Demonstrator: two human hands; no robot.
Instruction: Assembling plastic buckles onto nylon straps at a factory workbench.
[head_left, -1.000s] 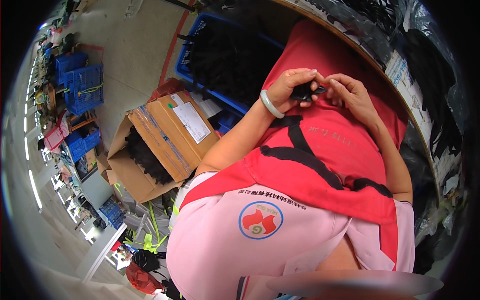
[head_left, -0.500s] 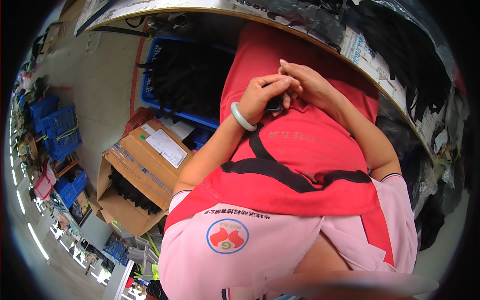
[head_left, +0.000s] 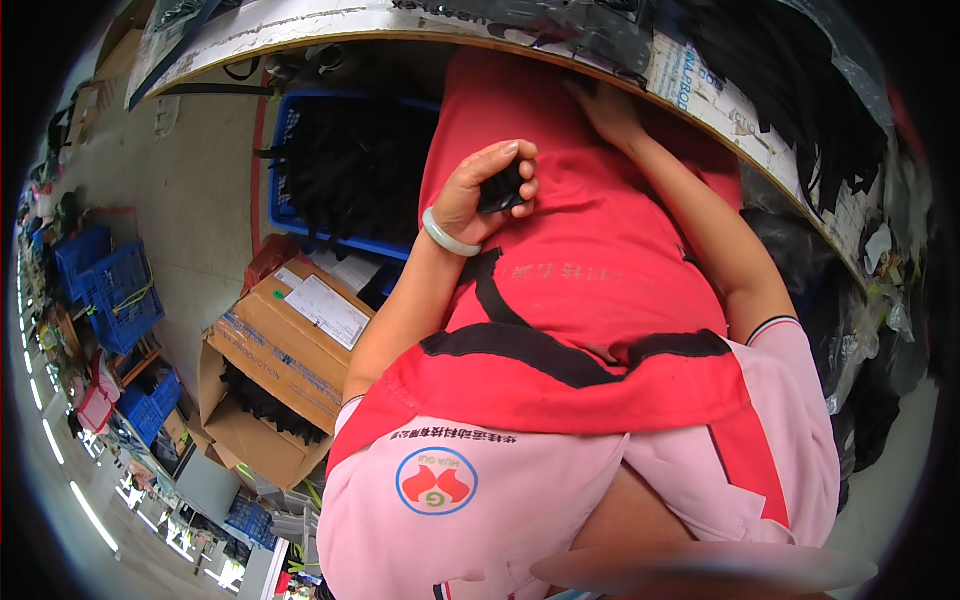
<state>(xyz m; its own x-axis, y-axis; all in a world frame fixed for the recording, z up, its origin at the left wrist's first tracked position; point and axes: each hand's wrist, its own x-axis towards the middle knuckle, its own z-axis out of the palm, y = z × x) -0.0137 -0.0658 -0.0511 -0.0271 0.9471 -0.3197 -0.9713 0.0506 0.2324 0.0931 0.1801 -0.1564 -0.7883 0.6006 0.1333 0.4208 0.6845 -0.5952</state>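
Observation:
My left hand [head_left: 490, 190], with a pale bangle [head_left: 450, 235] on its wrist, is curled palm-up around a small dark object [head_left: 502, 188], smooth and black, whose kind I cannot make out. It is raised over the red apron [head_left: 580, 250] on my lap. Farther up and to the right, my right hand [head_left: 610, 112] reaches to the table's near edge, low over the apron. Its thumb stands apart from the stretched fingers, and the fingertips are partly hidden at the edge. Nothing shows in it.
The worktable [head_left: 560, 52] curves across the top, with black strips [head_left: 790, 90] piled at its right. A blue crate [head_left: 285, 205] of black material stands below it on the left. Nearer is an open cardboard box [head_left: 285, 345]. Other blue crates [head_left: 122, 295] stand at far left.
My hands, together over the apron before, have parted. The right has moved up to the table's edge; the left has shifted a little left, still holding the dark object.

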